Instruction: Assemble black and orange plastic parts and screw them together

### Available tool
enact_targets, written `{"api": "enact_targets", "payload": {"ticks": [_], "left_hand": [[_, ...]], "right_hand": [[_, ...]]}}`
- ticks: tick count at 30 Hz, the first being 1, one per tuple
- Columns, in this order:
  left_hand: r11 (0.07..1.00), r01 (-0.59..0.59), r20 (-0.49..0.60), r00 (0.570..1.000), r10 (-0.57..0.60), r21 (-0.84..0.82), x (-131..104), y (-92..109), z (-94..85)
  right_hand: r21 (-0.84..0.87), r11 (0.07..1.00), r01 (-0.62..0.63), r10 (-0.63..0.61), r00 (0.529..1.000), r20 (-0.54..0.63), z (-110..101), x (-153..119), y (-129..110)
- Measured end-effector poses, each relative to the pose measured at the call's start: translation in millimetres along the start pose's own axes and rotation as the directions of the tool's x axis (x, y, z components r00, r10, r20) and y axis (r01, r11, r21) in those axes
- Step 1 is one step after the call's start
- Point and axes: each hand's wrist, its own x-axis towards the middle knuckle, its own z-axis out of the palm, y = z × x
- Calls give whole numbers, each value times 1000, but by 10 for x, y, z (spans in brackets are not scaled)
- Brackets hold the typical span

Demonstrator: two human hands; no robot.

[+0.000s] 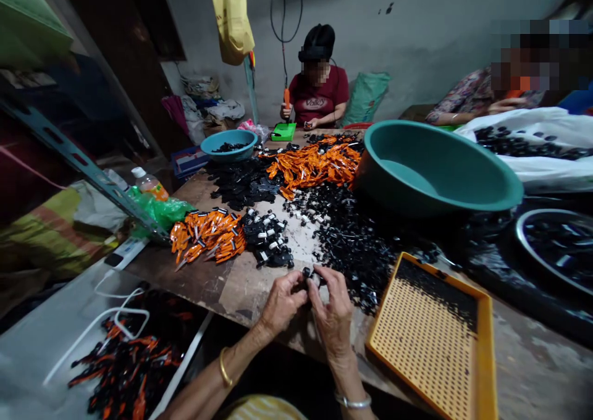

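Close together over the table's near edge, my left hand and my right hand pinch a small black-and-white plastic part between the fingertips. Its exact kind does not show. Just beyond my hands lies a cluster of black parts with white pieces. To its left is a heap of orange car-shaped shells. A large spread of small black parts lies to the right of my fingers, with some white pieces at its far left side.
A yellow perforated tray holding tiny black pieces stands at right. Behind it are a big teal basin and a white sack. Orange shells and a blue bowl lie farther back. Two people sit across the table.
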Motion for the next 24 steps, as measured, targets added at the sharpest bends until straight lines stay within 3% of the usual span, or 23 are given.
{"api": "enact_targets", "payload": {"ticks": [3,6,11,18,21,24], "left_hand": [[994,94,35,995,-92,-60,-35,-17,-22],[993,112,91,990,-110,-20,-59,13,-71],[985,-15,133,991,-9,173,-51,12,-181],[932,-106,118,991,69,346,-27,-115,-279],[911,-133,118,989,94,391,32,-11,-345],[812,-171,13,980,197,558,207,186,-513]], "right_hand": [[47,999,-23,20,998,64,-48,5,6],[101,985,-142,129,983,128,-87,3,22],[148,915,-375,355,924,143,-3,-123,45],[152,894,-421,419,907,45,195,-235,27],[236,851,-470,460,882,99,212,-171,92],[379,769,-516,485,856,180,190,-112,182]]}}
